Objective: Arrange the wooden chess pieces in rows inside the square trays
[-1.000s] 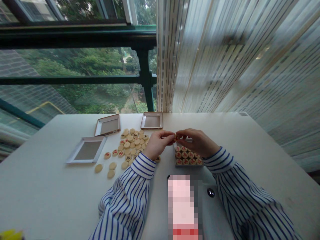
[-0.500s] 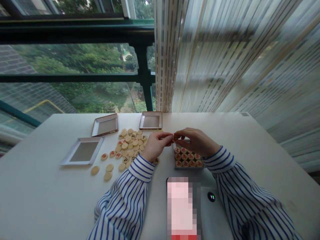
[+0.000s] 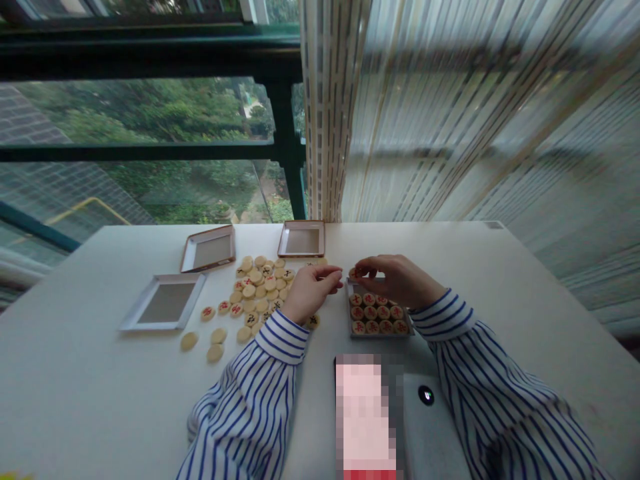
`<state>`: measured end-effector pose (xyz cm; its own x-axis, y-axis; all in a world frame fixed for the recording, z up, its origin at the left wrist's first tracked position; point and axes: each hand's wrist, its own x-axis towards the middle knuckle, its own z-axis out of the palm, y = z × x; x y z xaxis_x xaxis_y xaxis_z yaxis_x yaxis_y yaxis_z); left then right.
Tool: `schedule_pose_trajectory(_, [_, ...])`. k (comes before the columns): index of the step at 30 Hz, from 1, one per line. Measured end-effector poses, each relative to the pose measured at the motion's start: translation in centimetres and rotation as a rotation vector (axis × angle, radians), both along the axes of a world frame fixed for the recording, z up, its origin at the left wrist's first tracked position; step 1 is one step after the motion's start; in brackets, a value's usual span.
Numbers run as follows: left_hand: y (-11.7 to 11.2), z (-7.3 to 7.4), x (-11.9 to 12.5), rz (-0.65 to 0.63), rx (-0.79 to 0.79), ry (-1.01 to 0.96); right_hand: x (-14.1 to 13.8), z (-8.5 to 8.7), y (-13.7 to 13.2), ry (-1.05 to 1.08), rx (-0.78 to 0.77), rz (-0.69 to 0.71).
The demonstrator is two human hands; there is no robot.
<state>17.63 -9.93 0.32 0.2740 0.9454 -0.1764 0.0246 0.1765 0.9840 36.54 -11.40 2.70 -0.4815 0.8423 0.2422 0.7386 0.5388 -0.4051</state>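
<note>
My right hand [image 3: 397,280] pinches a round wooden Chinese chess piece [image 3: 355,273] over the far left edge of a shallow box [image 3: 356,335]. Rows of red-lettered pieces [image 3: 370,312] lie face up in that box, and my right fingers cover part of its far end. To the left, my left hand [image 3: 313,287] holds nothing, its thumb a little apart from its fingertips. Beside and partly behind it spreads a loose heap of chess pieces [image 3: 261,291], some blank side up, others showing red or black characters.
An open tray [image 3: 129,325] and a box lid [image 3: 186,260] lie at the left, another lid [image 3: 302,256] at the back. A phone [image 3: 367,420] with a blurred screen and a grey device with a small display [image 3: 433,433] lie near me. The window and curtain border the table.
My hands have parted. My left fingers have let go of the chess piece, and my right hand has drawn it slightly right, over the box edge.
</note>
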Motion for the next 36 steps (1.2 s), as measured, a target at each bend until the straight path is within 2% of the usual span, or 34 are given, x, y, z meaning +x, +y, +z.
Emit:
schedule_pose_trajectory(6, [0.6,-1.8,-0.4,-0.048,0.150,0.158,0.1,-0.2,0.0,-0.139,0.012,-0.054])
schedule_pose_trajectory(9, [0.6,-2.1,-0.6,-0.061,0.236,0.240,0.2,-0.3,0.1,-0.179,-0.002,-0.042])
schedule_pose_trajectory(16, [0.2,-1.4,-0.6,-0.111,0.369,0.465,0.1,-1.1,0.3,-0.324,-0.024,-0.067])
schedule_pose_trajectory(22, [-0.1,-1.2,-0.6,-0.176,0.413,0.585,0.0,-1.6,0.3,-0.396,-0.011,-0.042])
schedule_pose_trajectory(36, [-0.5,-0.8,-0.3,-0.312,0.475,0.773,-0.9,-0.3,-0.2,-0.550,-0.061,-0.063])
